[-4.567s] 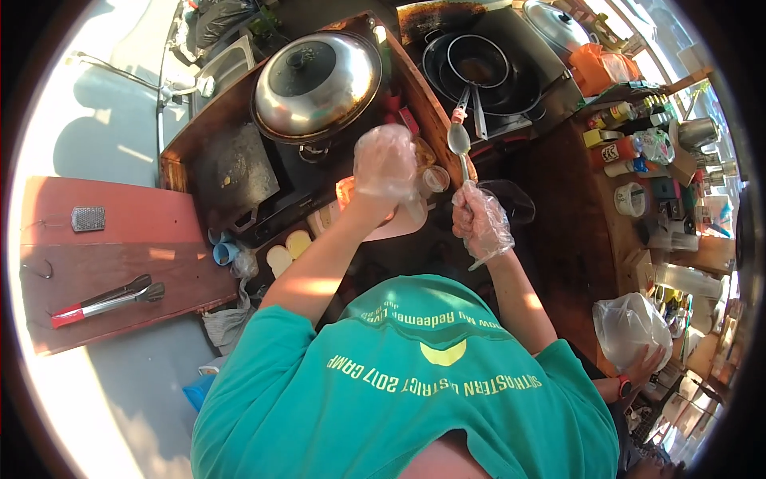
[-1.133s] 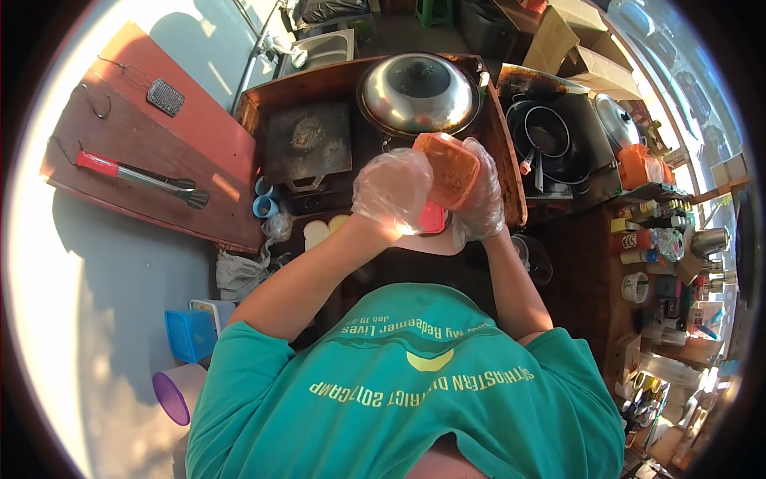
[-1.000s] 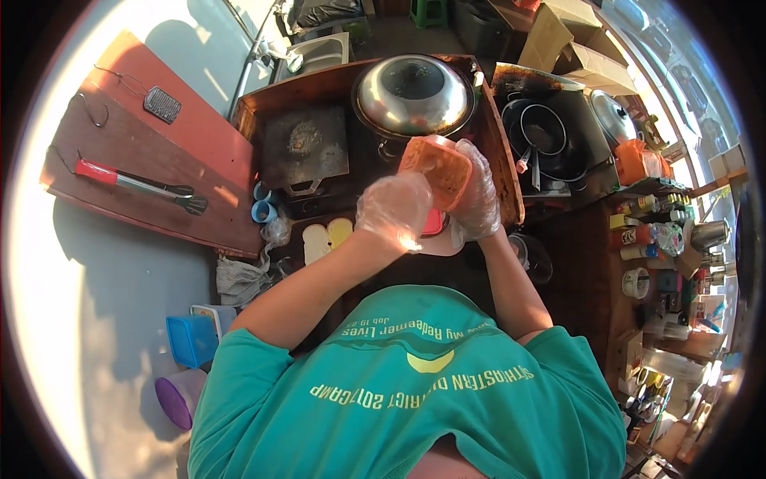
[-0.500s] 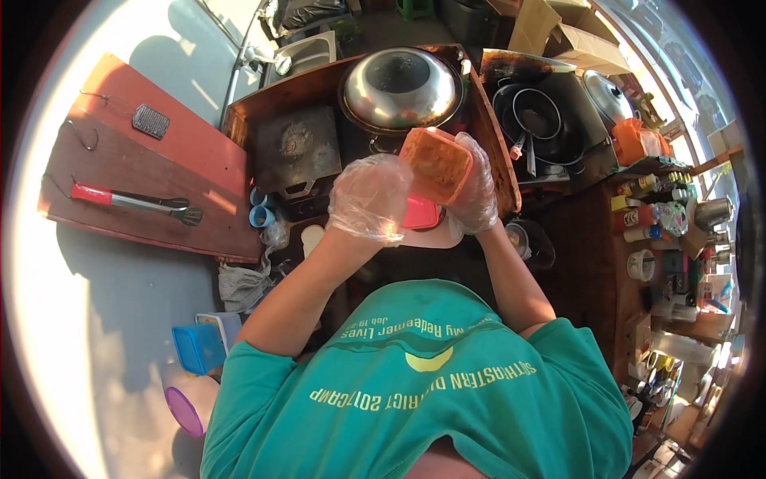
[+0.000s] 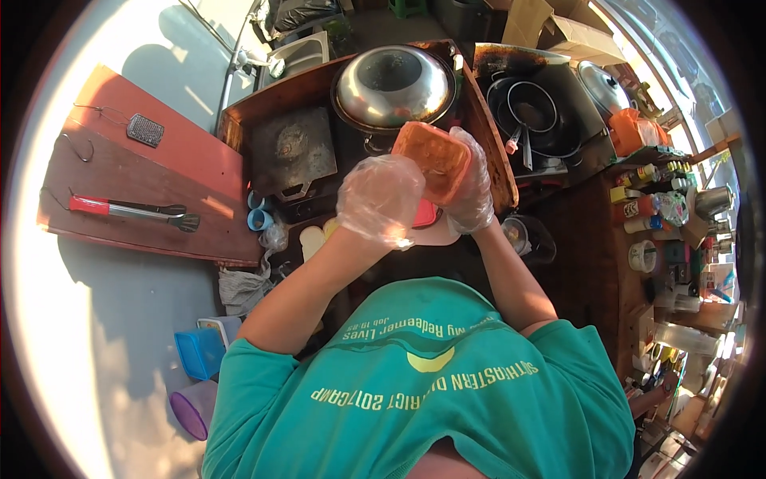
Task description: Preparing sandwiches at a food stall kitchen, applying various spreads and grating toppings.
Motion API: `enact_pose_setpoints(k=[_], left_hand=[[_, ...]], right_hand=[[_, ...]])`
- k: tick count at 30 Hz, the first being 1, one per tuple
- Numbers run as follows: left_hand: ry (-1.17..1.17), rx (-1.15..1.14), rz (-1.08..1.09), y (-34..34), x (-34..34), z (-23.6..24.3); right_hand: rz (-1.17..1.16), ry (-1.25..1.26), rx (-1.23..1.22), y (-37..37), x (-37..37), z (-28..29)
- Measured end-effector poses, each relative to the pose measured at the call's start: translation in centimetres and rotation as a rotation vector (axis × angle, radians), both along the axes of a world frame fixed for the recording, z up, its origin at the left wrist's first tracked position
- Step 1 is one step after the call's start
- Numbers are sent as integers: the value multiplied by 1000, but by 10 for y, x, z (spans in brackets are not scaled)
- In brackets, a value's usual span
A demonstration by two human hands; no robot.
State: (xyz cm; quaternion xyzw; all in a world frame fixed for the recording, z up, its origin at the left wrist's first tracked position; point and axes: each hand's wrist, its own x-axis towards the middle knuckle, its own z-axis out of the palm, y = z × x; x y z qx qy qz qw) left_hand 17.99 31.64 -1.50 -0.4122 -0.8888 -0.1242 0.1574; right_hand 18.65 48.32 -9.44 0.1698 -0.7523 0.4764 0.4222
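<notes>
My right hand (image 5: 472, 188), in a clear plastic glove, grips an orange-red plastic tub (image 5: 435, 162) by its right side. The tub is tilted so that its inside shows, with reddish-brown residue on the walls. Close against its left side is my left hand (image 5: 379, 199), gloved the same way. That hand looks curled, its back toward me; whatever its fingers hold is hidden. Below the tub, a pinkish-red container (image 5: 426, 214) shows in part between my hands, over a pale board (image 5: 439, 234). Pale slices (image 5: 312, 242) lie left of my left forearm.
Ahead stands a domed metal lid (image 5: 395, 86) over a pan, beside a dark griddle (image 5: 294, 150). Black pans (image 5: 532, 108) sit at the right. Tongs (image 5: 132, 210) hang on the red board at left. Bottles (image 5: 638, 209) crowd the right shelf.
My left hand has shifted slightly right, closer to the tub, covering more of the pinkish-red container. The tub stays in my right hand. More of the pale slices shows.
</notes>
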Motion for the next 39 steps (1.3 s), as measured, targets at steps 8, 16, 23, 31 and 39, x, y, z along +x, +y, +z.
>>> enact_pose_setpoints(k=[8, 16, 23, 31, 39], left_hand=[[29, -126, 9, -13, -6, -7], [-46, -199, 69, -17, -8, 11], [-65, -163, 24, -19, -10, -2], [-79, -95, 80, -6, -13, -11], [39, -32, -51, -19, 2, 7]], right_hand=[[-43, -15, -38, -10, 0, -3], [86, -128, -146, -11, 9, 14], [35, -135, 28, -14, 15, 23], [-62, -115, -36, -3, 8, -16], [-8, -157, 18, 0, 18, 14]])
